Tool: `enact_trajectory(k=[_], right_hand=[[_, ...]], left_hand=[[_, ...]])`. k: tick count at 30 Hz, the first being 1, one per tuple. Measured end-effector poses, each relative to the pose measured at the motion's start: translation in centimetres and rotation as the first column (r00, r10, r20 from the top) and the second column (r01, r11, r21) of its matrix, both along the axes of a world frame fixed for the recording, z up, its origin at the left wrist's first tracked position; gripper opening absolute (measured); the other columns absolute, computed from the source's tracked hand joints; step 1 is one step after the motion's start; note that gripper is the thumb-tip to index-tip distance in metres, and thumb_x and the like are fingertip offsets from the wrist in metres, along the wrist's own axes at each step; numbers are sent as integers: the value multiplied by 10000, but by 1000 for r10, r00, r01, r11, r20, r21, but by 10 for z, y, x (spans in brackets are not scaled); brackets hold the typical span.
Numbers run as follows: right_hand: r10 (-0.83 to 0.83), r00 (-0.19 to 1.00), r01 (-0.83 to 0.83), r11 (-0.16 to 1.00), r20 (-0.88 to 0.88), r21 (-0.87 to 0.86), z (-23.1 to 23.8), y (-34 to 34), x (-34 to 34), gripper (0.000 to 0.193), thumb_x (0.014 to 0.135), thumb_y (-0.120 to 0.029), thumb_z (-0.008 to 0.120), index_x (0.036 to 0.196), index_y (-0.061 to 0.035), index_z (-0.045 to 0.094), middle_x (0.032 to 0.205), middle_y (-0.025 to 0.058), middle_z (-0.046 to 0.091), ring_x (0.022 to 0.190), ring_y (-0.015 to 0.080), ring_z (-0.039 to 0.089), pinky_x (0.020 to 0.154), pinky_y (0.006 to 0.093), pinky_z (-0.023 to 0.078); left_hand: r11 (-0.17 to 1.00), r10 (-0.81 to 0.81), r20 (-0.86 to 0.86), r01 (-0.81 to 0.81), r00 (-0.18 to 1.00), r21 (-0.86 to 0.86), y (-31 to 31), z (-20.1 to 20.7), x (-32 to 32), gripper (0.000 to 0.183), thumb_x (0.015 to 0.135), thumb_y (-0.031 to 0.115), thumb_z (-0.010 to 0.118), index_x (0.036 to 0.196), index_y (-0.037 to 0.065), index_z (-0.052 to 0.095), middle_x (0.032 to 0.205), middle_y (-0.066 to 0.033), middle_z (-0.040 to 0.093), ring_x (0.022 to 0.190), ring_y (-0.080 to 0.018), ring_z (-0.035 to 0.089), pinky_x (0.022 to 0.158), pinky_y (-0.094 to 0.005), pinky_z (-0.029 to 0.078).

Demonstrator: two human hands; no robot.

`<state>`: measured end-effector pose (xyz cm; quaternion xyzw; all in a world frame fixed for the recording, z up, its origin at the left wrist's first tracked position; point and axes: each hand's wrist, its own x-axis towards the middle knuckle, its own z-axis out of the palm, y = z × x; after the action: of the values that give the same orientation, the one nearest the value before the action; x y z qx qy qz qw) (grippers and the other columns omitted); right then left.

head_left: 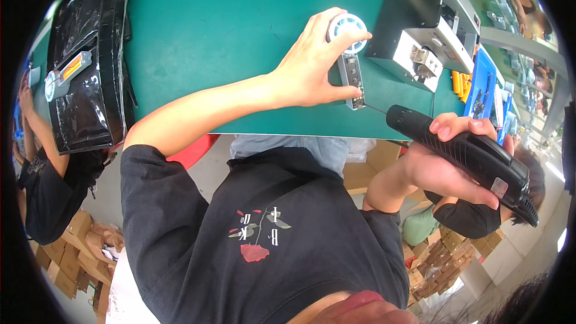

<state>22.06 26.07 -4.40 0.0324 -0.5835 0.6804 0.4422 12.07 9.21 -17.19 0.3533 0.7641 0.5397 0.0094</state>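
Observation:
My left hand (315, 54) holds a small device with a round white-and-blue head (347, 24) and a narrow grey body (353, 84) against the green table. Its fingers curve round the head, and the thumb presses near the body's lower end. The body's upper face looks open, with small dark parts inside. My right hand (447, 165) is wrapped round a black electric screwdriver (474, 156), tilted with its bit (377, 110) pointing left. The bit's tip is at the near end of the body; whether it touches a screw I cannot tell.
A black-and-silver machine (420, 30) stands right of the device. Beyond it are yellow-orange pieces (461, 86) and a blue tray (482, 84) with small parts. A black plastic-covered box (90, 96) with a similar device on it stands left. Other people are at both sides.

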Motion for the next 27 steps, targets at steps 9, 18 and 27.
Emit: enact_trajectory(k=[9, 18, 27], right_hand=[[140, 986, -143, 989, -90, -28, -11, 0, 3, 1068, 855, -931, 484, 1523, -117, 306, 962, 161, 574, 579, 259, 562, 483, 391, 491], [181, 978, -182, 983, -107, 2, -16, -2, 7, 1048, 878, -917, 472, 1519, -107, 294, 983, 217, 599, 592, 301, 591, 490, 421, 519], [-96, 992, 108, 982, -81, 156, 50, 102, -46, 1014, 869, -992, 242, 1293, -109, 502, 936, 183, 655, 581, 240, 572, 527, 388, 509]], left_hand=[[1000, -13, 34, 12, 999, 6, 1, 1, 0, 958, 665, 256, 996, 1503, 249, 531, 1530, -252, 349, 1433, -478, 419, 1176, -538, 444], [1000, -21, 13, 22, 1000, -10, 0, 0, 1, 950, 684, 269, 981, 1501, 209, 501, 1536, -274, 341, 1427, -487, 390, 1147, -559, 459], [985, -162, -31, 163, 986, 62, -1, 0, -3, 898, 721, 231, 961, 1494, 147, 511, 1485, -242, 445, 1365, -451, 506, 1135, -501, 469]])
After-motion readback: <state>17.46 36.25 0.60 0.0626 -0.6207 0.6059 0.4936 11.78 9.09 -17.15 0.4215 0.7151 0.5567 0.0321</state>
